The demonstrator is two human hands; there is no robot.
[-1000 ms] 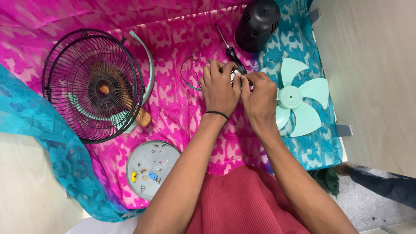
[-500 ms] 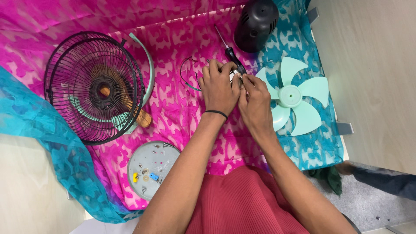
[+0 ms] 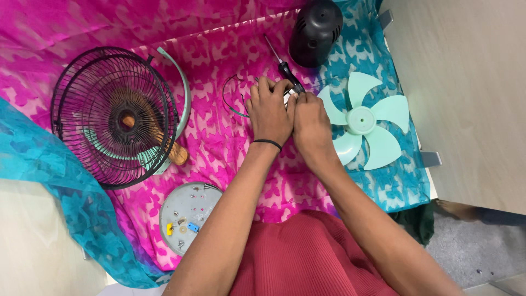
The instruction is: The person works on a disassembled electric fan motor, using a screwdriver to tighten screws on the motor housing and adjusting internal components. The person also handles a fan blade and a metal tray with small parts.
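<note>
Round grey lid (image 3: 189,216) holds screws, yellow and blue bits; left hand (image 3: 269,112), right hand (image 3: 310,123) clamped on small white part (image 3: 289,96).

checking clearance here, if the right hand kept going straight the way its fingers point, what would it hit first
The right hand points up the cloth, away from the person. First in that line is probably the screwdriver just past its fingertips, then the black motor housing. Depth is hard to judge from above.

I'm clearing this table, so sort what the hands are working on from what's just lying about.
In hand:
left hand and right hand, pressed together over a small white part, mostly hidden.

Lying about:
screwdriver
black motor housing
mint fan blade
wire fan guard
wire ring
grey round base
</note>
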